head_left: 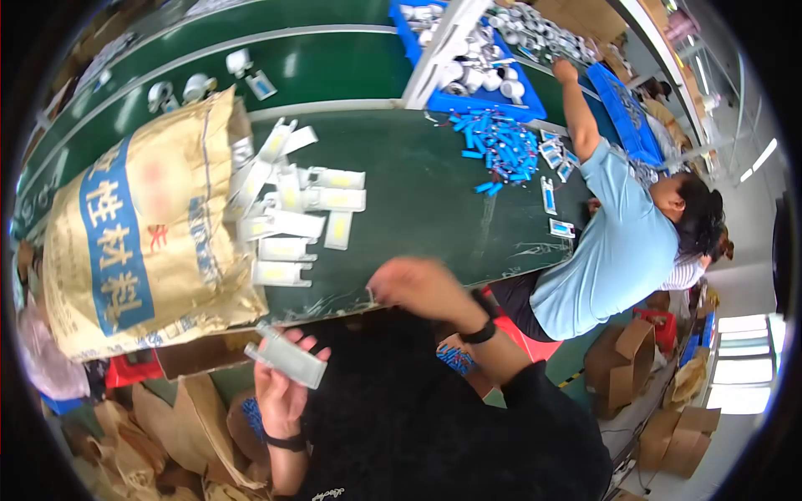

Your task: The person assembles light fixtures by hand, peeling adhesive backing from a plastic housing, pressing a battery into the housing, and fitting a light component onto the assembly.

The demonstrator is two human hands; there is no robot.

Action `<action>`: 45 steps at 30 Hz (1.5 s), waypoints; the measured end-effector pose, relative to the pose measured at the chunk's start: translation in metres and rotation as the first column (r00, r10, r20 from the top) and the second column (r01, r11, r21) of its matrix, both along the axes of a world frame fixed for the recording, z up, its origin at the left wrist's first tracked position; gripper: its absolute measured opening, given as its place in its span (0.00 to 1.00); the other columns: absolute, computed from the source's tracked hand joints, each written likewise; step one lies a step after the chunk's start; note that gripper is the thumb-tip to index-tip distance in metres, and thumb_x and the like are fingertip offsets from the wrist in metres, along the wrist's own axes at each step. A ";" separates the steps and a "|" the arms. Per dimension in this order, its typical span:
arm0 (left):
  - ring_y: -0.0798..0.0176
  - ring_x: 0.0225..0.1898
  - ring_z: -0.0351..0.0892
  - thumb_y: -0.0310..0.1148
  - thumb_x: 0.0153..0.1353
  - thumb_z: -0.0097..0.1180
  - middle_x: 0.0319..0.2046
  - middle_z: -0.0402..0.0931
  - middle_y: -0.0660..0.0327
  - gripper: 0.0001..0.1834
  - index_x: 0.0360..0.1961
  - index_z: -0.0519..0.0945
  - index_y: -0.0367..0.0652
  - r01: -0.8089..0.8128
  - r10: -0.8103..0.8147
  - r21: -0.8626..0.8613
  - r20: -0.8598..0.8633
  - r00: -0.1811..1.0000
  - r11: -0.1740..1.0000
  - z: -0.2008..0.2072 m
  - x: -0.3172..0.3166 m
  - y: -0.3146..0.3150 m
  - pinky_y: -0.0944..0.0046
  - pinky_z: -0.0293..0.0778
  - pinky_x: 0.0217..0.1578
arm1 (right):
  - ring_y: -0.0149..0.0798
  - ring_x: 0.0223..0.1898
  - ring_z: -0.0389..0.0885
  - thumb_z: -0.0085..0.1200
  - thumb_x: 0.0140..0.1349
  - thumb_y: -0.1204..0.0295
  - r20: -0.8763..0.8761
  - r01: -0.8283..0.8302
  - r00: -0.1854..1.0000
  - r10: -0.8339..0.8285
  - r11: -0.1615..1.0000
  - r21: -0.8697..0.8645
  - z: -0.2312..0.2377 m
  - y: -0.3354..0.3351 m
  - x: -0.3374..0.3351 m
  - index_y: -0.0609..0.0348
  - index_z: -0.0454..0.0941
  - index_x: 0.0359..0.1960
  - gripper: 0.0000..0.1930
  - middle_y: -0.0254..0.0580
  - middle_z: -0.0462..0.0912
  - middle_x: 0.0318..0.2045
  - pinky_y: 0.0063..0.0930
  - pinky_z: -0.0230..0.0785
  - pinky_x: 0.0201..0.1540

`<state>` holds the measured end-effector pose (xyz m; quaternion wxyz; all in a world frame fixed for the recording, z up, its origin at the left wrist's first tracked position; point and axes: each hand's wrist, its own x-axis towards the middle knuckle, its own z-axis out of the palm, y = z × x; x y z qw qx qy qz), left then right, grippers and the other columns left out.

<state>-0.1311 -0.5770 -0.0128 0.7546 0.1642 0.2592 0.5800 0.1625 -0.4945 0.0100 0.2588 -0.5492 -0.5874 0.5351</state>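
My left hand point(281, 392) is closed around a flat white plastic casing point(290, 359), held just off the near edge of the bench. The casing is tilted, with two short prongs at its left end. My right hand point(409, 284) hovers over the bench's near edge, smeared by motion; its fingers look curled, but I cannot make out anything in them. Left of it, several similar white casings point(334, 199) with yellowish patches lie in a loose pile, spilling from the mouth of a large tan sack point(180, 242).
A heap of blue wired cylinders point(501, 146) lies on the green bench point(401, 192). Behind it stands a blue tray point(535, 104) of white round parts, beside a white post point(434, 58). A co-worker in a light-blue shirt point(626, 242) reaches across at the right. Cardboard boxes point(622, 359) stand on the floor.
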 end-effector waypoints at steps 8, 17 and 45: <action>0.43 0.61 0.75 0.37 0.70 0.57 0.63 0.70 0.46 0.28 0.67 0.65 0.40 0.339 -0.332 0.052 -0.099 0.938 0.939 0.017 0.110 0.092 0.40 0.75 0.60 | 0.50 0.36 0.84 0.62 0.63 0.62 0.385 0.525 0.287 -0.877 0.480 0.703 -0.071 0.059 0.213 0.60 0.81 0.42 0.14 0.49 0.83 0.36 0.41 0.75 0.39; 0.44 0.63 0.72 0.35 0.72 0.54 0.65 0.68 0.47 0.27 0.68 0.64 0.39 0.398 -0.397 0.009 -0.055 0.916 0.917 0.015 0.152 0.120 0.41 0.74 0.61 | 0.49 0.39 0.84 0.62 0.53 0.66 0.572 0.595 0.257 -0.779 0.594 0.541 -0.061 0.050 0.190 0.57 0.83 0.41 0.14 0.45 0.84 0.33 0.41 0.76 0.42; 0.62 0.61 0.75 0.33 0.73 0.53 0.66 0.70 0.57 0.25 0.69 0.66 0.42 0.406 -0.398 0.060 -0.106 0.911 0.912 0.001 0.183 0.164 0.59 0.74 0.60 | 0.29 0.42 0.82 0.59 0.67 0.77 -0.489 0.674 0.666 -0.563 0.736 0.070 0.005 0.019 0.038 0.64 0.84 0.50 0.12 0.39 0.84 0.45 0.21 0.76 0.47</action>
